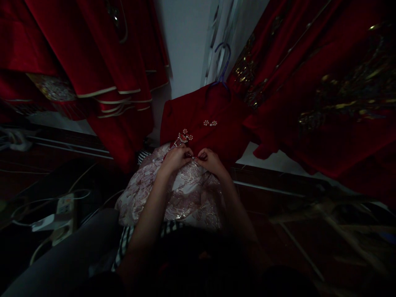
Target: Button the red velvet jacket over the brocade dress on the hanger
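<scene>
Both my hands meet at a small red-and-pearl beaded ornament (193, 157) on the front of a red garment (192, 105). My left hand (176, 159) pinches its left side, and my right hand (213, 161) pinches the right side. Dim light hides the fingertips' exact hold. Just above my left hand lies a beaded tassel brooch (182, 137). Higher up sits a pair of pearl flower ornaments (210, 123). Pale pink brocade cloth (182, 189) spreads below my hands and over my lap. A purple hanger (222, 77) sticks out at the garment's top.
Red garments (95, 45) with light piping hang at the left. More red clothing with gold sequin embroidery (340, 90) hangs at the right. A power strip (64, 216) with white cables lies at lower left. A blurred wooden frame (340, 231) stands at lower right.
</scene>
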A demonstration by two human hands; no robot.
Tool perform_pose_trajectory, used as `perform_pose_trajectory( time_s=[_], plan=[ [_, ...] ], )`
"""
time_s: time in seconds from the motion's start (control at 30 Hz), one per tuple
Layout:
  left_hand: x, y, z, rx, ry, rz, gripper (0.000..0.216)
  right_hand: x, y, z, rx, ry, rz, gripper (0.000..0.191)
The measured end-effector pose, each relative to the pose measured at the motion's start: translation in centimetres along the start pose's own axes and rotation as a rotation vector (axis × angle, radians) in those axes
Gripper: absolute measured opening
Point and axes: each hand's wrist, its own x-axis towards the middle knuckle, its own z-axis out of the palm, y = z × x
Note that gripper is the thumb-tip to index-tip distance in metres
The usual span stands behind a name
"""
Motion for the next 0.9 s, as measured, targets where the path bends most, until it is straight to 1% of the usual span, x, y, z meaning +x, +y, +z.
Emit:
perform_pose_trajectory(
  time_s=[0.13,0.27,0.37,0.47,0.6,0.67,0.77,0.83,0.9],
  plan=[
    [0.1,0.2,0.4,-0.012,0.0,0.016,0.013,0.0,0.1,-0.1,0.053,0.022,0.029,0.014],
    [0.3,0.3,0.7,-0.076,0.045,0.03,0.011,0.0,0.7,0.0,0.141,0.038,0.037,0.019],
    [0.5,0.3,0.8,-0.098,0.066,0.008,0.01,0.1,0.9,0.2,0.204,0.062,0.056,0.023],
    [0.5,0.4,0.7,-0.115,0.07,-0.004,0.013,0.2,0.9,0.1,0.272,0.061,0.096,0.025],
    [0.7,0.6,0.7,-0.169,0.113,0.03,0.016,0.2,0.7,-0.2,0.377,0.038,0.112,0.031],
    [0.8,0.8,0.8,-0.212,0.116,0.034,0.014,0.3,0.8,-0.4,0.396,0.038,0.114,0.033],
    [0.8,1.0,0.9,-0.302,0.08,0.034,0.015,0.4,1.0,-0.7,0.41,0.031,0.12,0.033],
    [0.8,1.1,1.1,-0.385,0.071,0.027,0.02,0.4,1.0,-1.0,0.428,0.018,0.136,0.032],
    [0.8,1.1,1.4,-0.493,0.081,-0.008,0.031,0.4,0.9,-1.4,0.462,-0.004,0.163,0.03]
  ],
)
